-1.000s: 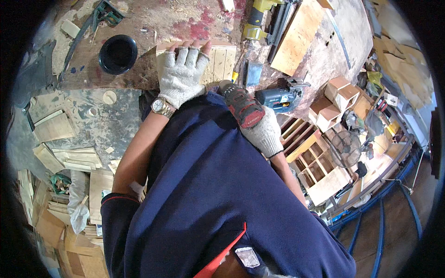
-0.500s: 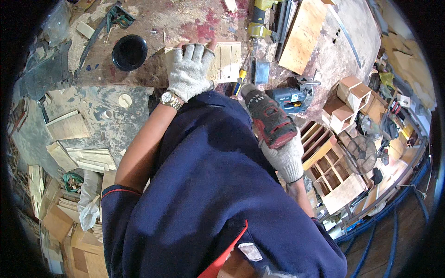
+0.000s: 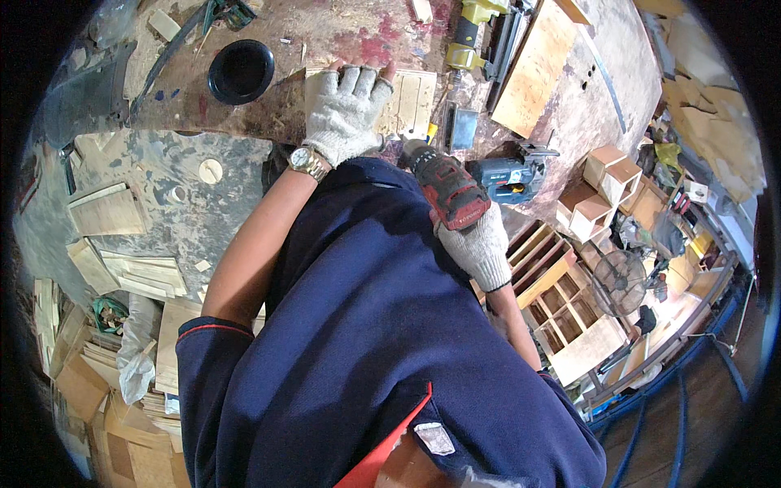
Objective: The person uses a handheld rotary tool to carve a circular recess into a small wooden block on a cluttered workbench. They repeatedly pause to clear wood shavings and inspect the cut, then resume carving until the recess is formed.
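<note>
My gloved left hand point(image 3: 346, 110) lies with fingers spread on a pale wooden board point(image 3: 409, 102) at the bench edge, a wristwatch on that wrist. My gloved right hand point(image 3: 476, 248) grips a red and black drill point(image 3: 451, 185), its nose pointing up-left beside the board's near right corner. A small yellow item point(image 3: 431, 130) and a blue flat rectangle point(image 3: 462, 128) lie right of the board. A blue jigsaw point(image 3: 504, 171) sits right of the drill. A black bowl point(image 3: 240, 71) stands left of my left hand.
A yellow power tool point(image 3: 464, 41) and a plywood sheet point(image 3: 533, 69) lie at the upper right. Small wooden boxes point(image 3: 606, 175), a compartmented crate point(image 3: 569, 313) and a fan point(image 3: 618, 285) stand right. Scrap boards point(image 3: 106, 207) cover much of the lower left.
The drill and my right hand shifted down-right, then back up-left toward the board. My left hand stays on the board while the view has shifted slightly.
</note>
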`<state>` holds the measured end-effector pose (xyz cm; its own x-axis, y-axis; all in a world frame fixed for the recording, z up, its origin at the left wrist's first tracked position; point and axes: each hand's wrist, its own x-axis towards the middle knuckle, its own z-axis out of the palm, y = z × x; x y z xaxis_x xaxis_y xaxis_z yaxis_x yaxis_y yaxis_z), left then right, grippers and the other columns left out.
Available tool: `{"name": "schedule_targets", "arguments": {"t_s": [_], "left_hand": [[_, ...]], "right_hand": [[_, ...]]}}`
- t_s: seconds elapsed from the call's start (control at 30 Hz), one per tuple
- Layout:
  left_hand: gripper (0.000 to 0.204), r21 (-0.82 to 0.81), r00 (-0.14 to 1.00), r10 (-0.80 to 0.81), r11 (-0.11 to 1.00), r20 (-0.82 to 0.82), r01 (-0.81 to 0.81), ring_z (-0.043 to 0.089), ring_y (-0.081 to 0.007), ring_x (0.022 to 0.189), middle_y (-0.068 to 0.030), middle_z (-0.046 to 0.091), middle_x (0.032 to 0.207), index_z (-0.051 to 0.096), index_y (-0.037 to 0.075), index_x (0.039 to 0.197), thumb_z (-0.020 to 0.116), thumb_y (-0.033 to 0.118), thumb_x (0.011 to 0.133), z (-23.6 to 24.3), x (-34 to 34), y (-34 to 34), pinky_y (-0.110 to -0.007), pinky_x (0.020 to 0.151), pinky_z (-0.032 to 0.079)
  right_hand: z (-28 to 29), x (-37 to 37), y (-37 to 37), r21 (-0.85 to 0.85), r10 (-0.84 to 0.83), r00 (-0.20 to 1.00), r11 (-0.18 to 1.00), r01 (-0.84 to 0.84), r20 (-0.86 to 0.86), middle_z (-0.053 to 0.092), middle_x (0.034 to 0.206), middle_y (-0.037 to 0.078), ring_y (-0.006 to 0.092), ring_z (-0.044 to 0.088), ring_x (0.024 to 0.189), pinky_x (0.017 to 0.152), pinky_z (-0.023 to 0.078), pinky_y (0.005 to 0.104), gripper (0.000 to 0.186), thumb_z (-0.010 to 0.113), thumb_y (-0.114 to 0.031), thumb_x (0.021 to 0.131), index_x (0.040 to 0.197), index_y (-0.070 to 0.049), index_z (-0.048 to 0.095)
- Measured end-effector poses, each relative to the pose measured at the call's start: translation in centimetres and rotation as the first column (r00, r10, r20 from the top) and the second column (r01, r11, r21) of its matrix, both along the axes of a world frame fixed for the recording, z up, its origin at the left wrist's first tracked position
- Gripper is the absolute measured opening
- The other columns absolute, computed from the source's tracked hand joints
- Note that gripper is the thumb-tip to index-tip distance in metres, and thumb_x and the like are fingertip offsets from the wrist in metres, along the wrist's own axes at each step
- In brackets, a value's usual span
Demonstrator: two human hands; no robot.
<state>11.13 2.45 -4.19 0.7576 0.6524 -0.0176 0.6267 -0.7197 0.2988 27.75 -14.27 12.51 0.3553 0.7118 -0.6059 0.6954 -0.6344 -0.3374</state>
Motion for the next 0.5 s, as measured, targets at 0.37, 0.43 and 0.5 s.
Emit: {"name": "schedule_targets", "arguments": {"t_s": [0.37,0.43,0.5], "left_hand": [[0.093,0.016,0.999,-0.004,1.000,-0.037,0.005,0.052,-0.0260,0.127,-0.0101,0.057,0.137,0.042,0.010,0.156,0.074,0.042,0.075,-0.1,0.1,0.0,-0.051,0.116,0.032],[0.092,0.017,1.000,-0.003,1.000,-0.028,0.004,0.052,-0.0260,0.127,-0.0103,0.057,0.137,0.042,0.010,0.156,0.074,0.041,0.075,-0.1,0.1,0.0,-0.051,0.116,0.032],[0.092,-0.014,1.000,0.001,1.000,-0.003,-0.001,0.052,-0.0261,0.127,-0.0104,0.057,0.136,0.042,0.010,0.156,0.074,0.041,0.075,-0.2,0.1,-0.1,-0.051,0.116,0.032]], "right_hand": [[0.1,-0.3,1.2,-0.027,-0.019,1.000,0.999,0.019,0.000,0.075,0.090,0.016,0.0368,0.073,0.086,0.075,0.058,0.0438,0.044,0.080,-0.034,0.075,0.106,-0.005,0.071],[0.2,-0.4,1.2,-0.042,-0.002,0.999,0.999,0.003,0.035,0.075,0.092,0.017,0.0369,0.073,0.087,0.076,0.058,0.0436,0.044,0.080,-0.034,0.075,0.106,-0.005,0.071],[0.1,-0.5,1.0,-0.081,0.030,0.998,0.996,-0.025,0.059,0.075,0.093,0.017,0.0368,0.073,0.088,0.076,0.058,0.0435,0.044,0.080,-0.035,0.075,0.106,-0.005,0.071]]}}
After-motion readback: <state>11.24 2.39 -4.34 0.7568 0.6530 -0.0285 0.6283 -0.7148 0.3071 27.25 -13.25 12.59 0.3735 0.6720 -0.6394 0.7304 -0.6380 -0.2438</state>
